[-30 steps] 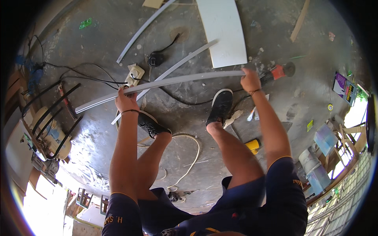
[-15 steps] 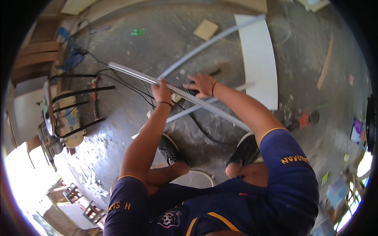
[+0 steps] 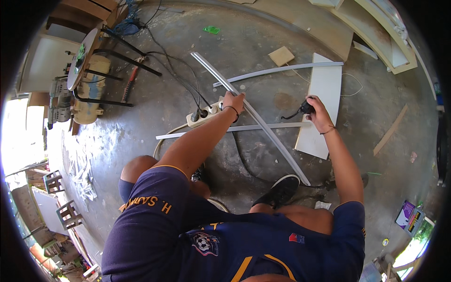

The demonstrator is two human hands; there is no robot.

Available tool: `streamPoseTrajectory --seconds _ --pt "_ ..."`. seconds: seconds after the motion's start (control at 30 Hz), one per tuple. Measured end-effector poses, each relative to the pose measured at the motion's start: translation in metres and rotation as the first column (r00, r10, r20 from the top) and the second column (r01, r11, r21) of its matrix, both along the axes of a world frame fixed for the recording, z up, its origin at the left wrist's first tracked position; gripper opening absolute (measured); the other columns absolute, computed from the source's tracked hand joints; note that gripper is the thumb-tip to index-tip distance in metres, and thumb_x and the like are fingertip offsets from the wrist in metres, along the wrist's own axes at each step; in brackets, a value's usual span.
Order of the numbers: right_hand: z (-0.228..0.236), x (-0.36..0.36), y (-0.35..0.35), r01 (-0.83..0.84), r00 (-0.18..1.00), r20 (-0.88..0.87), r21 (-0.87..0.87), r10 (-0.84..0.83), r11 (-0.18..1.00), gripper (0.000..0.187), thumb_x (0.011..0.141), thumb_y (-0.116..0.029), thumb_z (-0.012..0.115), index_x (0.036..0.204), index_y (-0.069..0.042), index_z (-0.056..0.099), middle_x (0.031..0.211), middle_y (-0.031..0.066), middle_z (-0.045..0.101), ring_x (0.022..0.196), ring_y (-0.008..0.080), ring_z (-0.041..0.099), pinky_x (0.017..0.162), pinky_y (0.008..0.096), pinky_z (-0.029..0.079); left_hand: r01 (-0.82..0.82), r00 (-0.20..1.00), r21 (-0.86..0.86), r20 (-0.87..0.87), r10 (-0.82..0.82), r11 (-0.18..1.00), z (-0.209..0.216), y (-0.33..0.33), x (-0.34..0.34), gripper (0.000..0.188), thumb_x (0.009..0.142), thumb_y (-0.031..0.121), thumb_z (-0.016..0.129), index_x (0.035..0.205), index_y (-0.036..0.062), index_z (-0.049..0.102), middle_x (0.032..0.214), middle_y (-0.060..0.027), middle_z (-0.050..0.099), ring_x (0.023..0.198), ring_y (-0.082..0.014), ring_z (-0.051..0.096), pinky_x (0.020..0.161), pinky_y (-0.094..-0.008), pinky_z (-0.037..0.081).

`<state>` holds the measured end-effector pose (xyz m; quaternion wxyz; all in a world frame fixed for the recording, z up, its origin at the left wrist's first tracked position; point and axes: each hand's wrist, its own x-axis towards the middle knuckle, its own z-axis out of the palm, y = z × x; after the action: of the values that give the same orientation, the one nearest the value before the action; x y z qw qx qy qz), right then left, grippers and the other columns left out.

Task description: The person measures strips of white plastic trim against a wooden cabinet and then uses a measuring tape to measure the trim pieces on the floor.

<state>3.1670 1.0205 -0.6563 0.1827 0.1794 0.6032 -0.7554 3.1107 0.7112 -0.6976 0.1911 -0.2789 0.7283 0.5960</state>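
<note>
My left hand (image 3: 233, 102) is closed around a long silver metal channel (image 3: 263, 124), which slants from upper left down toward my right shoe. In my right hand (image 3: 321, 114), raised over the white board (image 3: 324, 89), is a small black rounded object (image 3: 307, 106) with a short black cord hanging from it; its exact kind I cannot make out. A second metal strip (image 3: 277, 71) reaches across the board's far end. Another strip (image 3: 253, 127) passes below my left hand, its right end at the board. A white power strip (image 3: 203, 117) with plugs lies beside my left wrist.
A black-legged stool (image 3: 83, 56) lies tipped at the left, near a red-handled tool (image 3: 131, 80) and a yellowish tank (image 3: 94, 89). Black cables (image 3: 176, 70) cross the floor. A square wood piece (image 3: 282, 56) and a wood strip (image 3: 391, 129) lie farther out.
My right hand has moved right, away from the channel, and now lifts the black object. My left hand still grips the channel, which now slants more steeply. The head view has shifted.
</note>
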Motion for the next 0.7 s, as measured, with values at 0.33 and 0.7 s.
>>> streamPoseTrajectory --seconds 0.33,0.7 --pt "0.015 0.022 0.041 0.163 0.978 -0.028 -0.508 -0.205 0.846 0.029 0.084 -0.022 0.055 0.109 -0.008 0.051 0.099 0.0119 0.057 0.096 0.0284 0.057 0.079 0.0358 0.048 0.037 0.999 0.416 -0.03 -0.027 0.909 0.05 0.051 -0.023 0.023 0.081 0.019 0.055 0.097 0.0054 0.045 0.084 -0.0079 0.054 0.078 -0.0235 0.061 0.064 -0.0415 0.05" --pt "0.022 0.013 0.045 0.198 0.961 -0.042 -0.585 -0.273 0.786 0.038 0.086 -0.033 0.051 0.112 -0.006 0.053 0.098 0.0116 0.058 0.094 0.0265 0.056 0.075 0.0356 0.045 -0.075 0.995 0.333 0.08 0.051 0.94 0.037 0.047 -0.049 0.022 0.08 0.019 0.048 0.096 0.0035 0.051 0.082 -0.0081 0.041 0.078 -0.024 0.044 0.079 -0.0503 0.044"
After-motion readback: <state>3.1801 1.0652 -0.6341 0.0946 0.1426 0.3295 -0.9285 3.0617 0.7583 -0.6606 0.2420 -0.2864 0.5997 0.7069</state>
